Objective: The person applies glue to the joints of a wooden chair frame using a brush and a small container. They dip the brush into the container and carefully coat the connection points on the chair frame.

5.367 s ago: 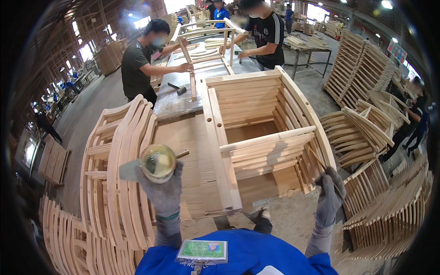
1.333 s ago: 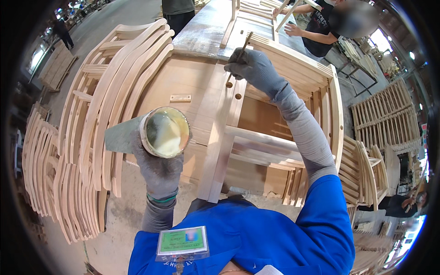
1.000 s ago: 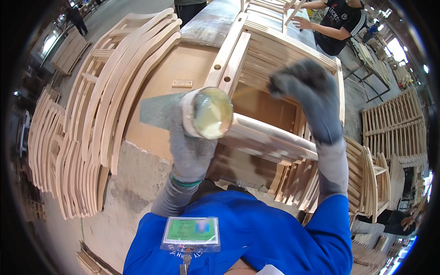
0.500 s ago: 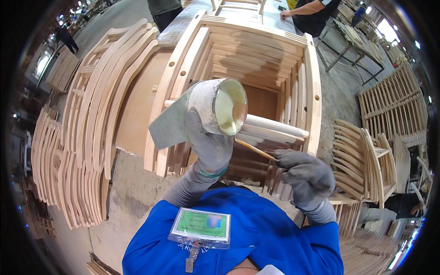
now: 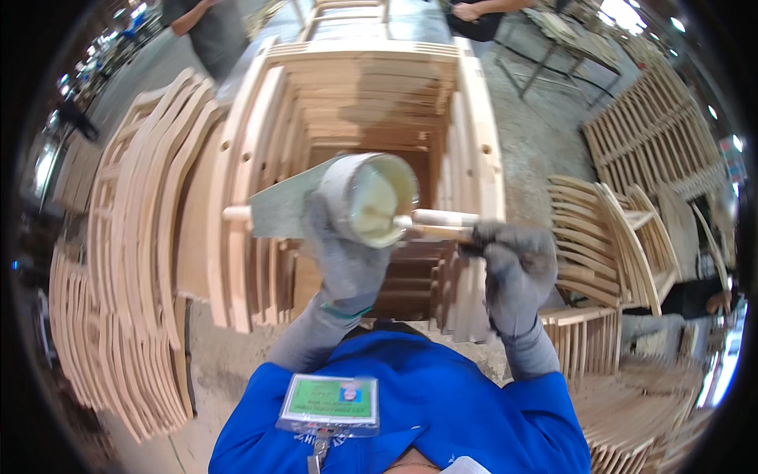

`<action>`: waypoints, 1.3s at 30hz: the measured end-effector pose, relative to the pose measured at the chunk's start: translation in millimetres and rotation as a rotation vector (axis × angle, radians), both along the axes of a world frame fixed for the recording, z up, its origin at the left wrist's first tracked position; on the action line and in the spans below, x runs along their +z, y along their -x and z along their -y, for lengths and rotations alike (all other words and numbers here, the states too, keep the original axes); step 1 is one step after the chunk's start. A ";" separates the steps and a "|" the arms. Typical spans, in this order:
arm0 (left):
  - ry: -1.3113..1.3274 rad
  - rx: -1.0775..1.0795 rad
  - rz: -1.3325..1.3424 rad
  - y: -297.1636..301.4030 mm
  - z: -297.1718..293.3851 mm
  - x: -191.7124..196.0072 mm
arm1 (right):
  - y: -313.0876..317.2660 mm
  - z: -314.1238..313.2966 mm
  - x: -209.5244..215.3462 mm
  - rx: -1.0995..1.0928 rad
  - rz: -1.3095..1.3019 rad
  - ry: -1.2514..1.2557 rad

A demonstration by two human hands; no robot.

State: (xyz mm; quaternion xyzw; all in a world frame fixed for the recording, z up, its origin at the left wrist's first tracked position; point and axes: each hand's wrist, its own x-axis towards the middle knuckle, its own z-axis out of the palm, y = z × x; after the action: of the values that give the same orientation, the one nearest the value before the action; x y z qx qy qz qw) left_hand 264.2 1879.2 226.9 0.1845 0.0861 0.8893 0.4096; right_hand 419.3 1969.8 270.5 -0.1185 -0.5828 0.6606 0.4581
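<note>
My left hand (image 5: 345, 257), in a grey glove, grips a whitish cup (image 5: 341, 193) from below. The cup tilts toward me and holds a pale, creamy liquid (image 5: 374, 197). A flat grey-green plate (image 5: 284, 204) juts out to the left beside it. In my gloved right hand (image 5: 515, 272) is a thin wooden stick (image 5: 446, 233), pinched in closed fingers, its pale tip at the cup's right rim. Just beyond the cup lies a round wooden rail (image 5: 450, 217), partly hidden by it. Both hands are above the near end of stacked wooden frames (image 5: 484, 150).
Curved wooden parts (image 5: 138, 237) are stacked at the left, slatted chair backs (image 5: 584, 237) at the right. A slatted stack (image 5: 655, 134) leans farther back. Two people stand near the far table, one in a grey shirt (image 5: 209, 39). A metal-legged table (image 5: 568, 51) is at the far right.
My right hand has come up and brought the stick's tip from just below the cup's lower rim to its right rim. The whole view has shifted, with the frames now farther left.
</note>
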 end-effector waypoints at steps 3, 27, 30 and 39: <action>0.316 0.233 0.123 2.7 -6.9 -1.1 | 4.8 -65.4 19.3 -0.161 0.115 -0.048; 0.343 0.286 0.041 16.4 -9.1 -6.6 | 44.6 -183.1 8.1 -0.155 0.710 -0.676; 0.309 0.276 0.047 21.4 -8.8 -7.8 | 44.1 -172.6 15.8 -0.171 0.769 -0.705; 0.256 0.192 0.009 27.2 -12.7 -3.6 | 25.2 -175.1 15.2 -0.116 0.537 -0.372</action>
State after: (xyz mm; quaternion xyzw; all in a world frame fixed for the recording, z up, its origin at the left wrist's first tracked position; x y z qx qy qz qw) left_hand 237.0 1891.9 223.4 0.1178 0.2141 0.9068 0.3434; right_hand 394.1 2144.9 285.7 -0.2357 -0.7856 0.4608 0.3389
